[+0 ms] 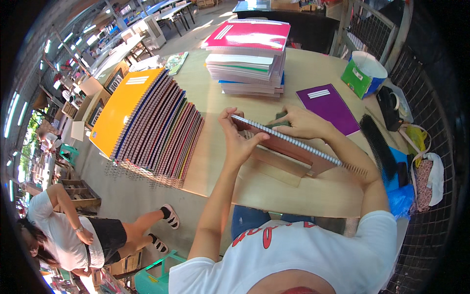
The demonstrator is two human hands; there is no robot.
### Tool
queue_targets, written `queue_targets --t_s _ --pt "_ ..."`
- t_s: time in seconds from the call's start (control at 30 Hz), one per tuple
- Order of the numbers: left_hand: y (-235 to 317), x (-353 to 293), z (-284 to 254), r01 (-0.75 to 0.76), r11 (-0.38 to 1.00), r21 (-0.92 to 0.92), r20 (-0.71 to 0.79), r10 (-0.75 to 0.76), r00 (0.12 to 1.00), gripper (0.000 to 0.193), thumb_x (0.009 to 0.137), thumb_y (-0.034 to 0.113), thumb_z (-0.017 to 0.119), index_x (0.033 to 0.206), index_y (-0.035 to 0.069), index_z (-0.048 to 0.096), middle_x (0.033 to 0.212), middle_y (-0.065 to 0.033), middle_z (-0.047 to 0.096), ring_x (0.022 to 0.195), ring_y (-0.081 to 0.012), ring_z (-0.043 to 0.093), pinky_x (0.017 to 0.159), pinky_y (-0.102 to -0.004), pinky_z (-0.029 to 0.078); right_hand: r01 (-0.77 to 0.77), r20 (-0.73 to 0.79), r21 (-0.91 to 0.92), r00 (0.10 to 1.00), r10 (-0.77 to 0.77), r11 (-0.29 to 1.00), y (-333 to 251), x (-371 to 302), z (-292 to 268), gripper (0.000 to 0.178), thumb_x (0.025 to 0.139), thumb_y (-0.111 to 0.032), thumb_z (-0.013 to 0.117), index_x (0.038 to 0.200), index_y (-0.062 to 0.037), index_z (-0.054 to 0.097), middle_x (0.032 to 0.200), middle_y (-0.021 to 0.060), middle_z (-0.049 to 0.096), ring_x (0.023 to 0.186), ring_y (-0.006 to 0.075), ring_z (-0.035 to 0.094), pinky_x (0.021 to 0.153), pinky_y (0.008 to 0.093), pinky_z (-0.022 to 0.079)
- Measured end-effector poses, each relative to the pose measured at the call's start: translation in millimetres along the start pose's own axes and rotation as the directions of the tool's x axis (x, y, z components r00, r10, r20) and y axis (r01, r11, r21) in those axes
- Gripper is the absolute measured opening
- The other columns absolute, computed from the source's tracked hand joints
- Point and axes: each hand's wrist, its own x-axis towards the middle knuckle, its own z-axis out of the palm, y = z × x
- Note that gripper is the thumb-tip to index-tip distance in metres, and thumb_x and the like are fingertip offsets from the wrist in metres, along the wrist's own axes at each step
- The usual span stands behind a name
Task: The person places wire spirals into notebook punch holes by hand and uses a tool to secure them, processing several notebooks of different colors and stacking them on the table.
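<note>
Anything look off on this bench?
Yes: on the held notebook, the coil juts past the right end. Wire tails also poke out at the near end of the orange-topped stack. Both look untrimmed.

Bright scene, glare on the pink notebook (245, 36), lit tubes (11, 115) at left, fisheye-bent edges, black corners.

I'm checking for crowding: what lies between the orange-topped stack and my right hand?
In the head view, tabletop, then the left hand and part of the spiral notebook it holds.
</note>
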Motion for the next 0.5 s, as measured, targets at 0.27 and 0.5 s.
queue_targets --t_s 0.27,0.5 --pt "-5 6 -16 0.125 0.953 -0.275 0.054 -0.114 0.992 0.083 0.071 0.030 0.088 0.130 0.008 0.034 0.109 -0.0064 0.044 0.097 -0.0141 0.047 0.078 -0.0266 0.044 -0.037 -0.001 -0.234 0.999 0.038 0.972 1 15 -5 0.063 0.094 -0.047 0.053 0.132 0.0034 0.055 0.119 0.0151 0.064 0.105 0.0216 0.059 0.091 0.0361 0.046" --pt "-18 10 -24 0.271 0.831 -0.486 0.052 -0.282 0.958 0.032 0.086 0.018 0.077 0.104 0.007 0.053 0.088 0.0001 0.058 0.081 -0.0095 0.056 0.076 -0.0231 0.046 0.137 -0.078 -0.083 0.987 -0.143 0.987 5 22 2 0.064 0.094 -0.049 0.054 0.130 0.0044 0.056 0.124 0.0156 0.063 0.097 0.0259 0.064 0.086 0.0361 0.049"
